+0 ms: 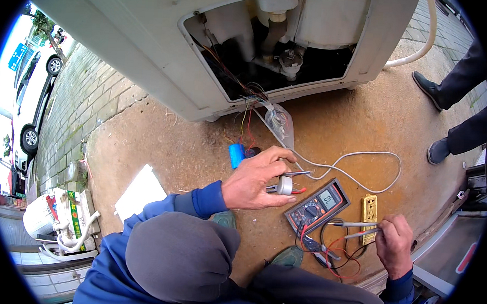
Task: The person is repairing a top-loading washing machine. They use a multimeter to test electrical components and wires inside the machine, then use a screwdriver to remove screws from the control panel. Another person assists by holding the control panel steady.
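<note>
We crouch on a brown concrete floor (188,149) behind a white washer (150,48), its rear panel off; inside the opening we see a pale tub, a hose and a drain fitting (291,60); a bundle of coloured wires (246,105) spills out of the lower edge toward us, beside a clear plastic bag (281,123).

Our left hand (253,180) is closed around a small white plug (283,185), fingers curled over it, thumb underneath; its metal pins point left toward the palm; a white cord (358,163) loops away from it across the floor; a blue capacitor (236,154) lies just beyond the knuckles, near the wires.

Our right hand (394,245) grips two grey probes (355,228) together, tips pointing left toward the meter; red and black leads (334,256) coil on the floor below them.

The meter (318,205), dark with a red rim, lies flat between our hands, screen lit, dial below it; a gold socket strip (369,211) lies just beside it on the right, close to the probe tips.

Our blue sleeves and a grey hood (180,256) fill the lower frame; a white slab (139,193) lies at left; another person's dark shoes (436,151) stand at right; a parked car (31,108) sits beside the paved walk at far left.
</note>
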Demonstrator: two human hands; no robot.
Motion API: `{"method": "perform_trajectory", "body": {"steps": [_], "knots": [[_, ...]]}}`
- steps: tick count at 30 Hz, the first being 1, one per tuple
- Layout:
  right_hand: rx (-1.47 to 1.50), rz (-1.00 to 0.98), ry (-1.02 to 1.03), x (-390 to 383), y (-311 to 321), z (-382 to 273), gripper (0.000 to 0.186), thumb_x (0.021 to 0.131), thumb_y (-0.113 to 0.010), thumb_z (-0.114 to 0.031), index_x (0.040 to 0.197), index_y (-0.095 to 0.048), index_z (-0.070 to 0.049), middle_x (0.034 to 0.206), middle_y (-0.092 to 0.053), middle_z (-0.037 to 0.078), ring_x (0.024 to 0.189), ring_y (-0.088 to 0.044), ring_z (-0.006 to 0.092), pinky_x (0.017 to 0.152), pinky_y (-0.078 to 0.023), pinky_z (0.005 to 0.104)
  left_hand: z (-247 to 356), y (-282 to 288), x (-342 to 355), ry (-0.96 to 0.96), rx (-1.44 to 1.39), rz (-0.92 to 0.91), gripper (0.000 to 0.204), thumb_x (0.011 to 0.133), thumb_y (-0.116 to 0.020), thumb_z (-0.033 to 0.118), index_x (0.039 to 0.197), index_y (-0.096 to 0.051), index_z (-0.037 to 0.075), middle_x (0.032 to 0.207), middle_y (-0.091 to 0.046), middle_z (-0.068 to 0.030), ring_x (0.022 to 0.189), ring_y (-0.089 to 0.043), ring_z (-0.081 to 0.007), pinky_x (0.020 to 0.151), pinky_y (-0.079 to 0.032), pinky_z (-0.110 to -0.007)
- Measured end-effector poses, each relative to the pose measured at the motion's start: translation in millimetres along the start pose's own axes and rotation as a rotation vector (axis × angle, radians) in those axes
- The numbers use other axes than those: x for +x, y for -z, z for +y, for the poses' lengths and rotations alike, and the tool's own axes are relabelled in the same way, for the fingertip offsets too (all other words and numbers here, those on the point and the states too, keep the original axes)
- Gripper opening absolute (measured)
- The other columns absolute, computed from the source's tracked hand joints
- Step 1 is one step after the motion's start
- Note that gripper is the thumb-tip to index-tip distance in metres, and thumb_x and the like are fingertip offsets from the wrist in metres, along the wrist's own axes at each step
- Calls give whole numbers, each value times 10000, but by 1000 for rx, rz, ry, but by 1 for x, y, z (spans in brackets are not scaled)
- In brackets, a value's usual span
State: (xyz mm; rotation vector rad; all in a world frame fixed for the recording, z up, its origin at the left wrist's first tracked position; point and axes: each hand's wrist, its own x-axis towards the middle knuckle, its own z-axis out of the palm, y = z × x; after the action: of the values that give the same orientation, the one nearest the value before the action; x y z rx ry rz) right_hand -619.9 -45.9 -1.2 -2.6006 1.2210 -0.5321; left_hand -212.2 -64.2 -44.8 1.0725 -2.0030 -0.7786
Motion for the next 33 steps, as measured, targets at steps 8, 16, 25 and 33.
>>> {"method": "perform_trajectory", "body": {"steps": [8,16,25,33], "knots": [[-10,-148,466,96,-37,-69,165,720,-709,-75,865,-638,-40,928,-658,103,842,-659,251,719,-564,367,6,-30,-12,100,-204,-136,399,766,-865,272,1011,-678,20,887,-674,-152,833,-662,-344,723,-515,-423],[52,-157,457,104,-54,-70,143,747,-700,-72,870,-634,-45,963,-669,108,882,-674,257,767,-575,376,2,-35,-28,238,-460,-341,357,756,-822,211,1054,-705,52,903,-719,-140,837,-695,-333,739,-528,-432],[63,-85,348,105,-57,-71,126,731,-696,-48,842,-636,-53,998,-665,108,972,-670,273,869,-576,439,1,-33,-30,439,-599,-423,387,854,-769,153,1213,-689,33,889,-675,-22,818,-590,-90,732,-502,-286],[-286,73,392,112,-54,-74,75,755,-703,-130,776,-637,-102,1224,-663,108,1271,-596,310,1135,-448,561,-2,-17,-24,881,-800,-156,244,927,-785,277,1024,-685,77,772,-626,58,605,-487,-12,490,-363,-227]]}}
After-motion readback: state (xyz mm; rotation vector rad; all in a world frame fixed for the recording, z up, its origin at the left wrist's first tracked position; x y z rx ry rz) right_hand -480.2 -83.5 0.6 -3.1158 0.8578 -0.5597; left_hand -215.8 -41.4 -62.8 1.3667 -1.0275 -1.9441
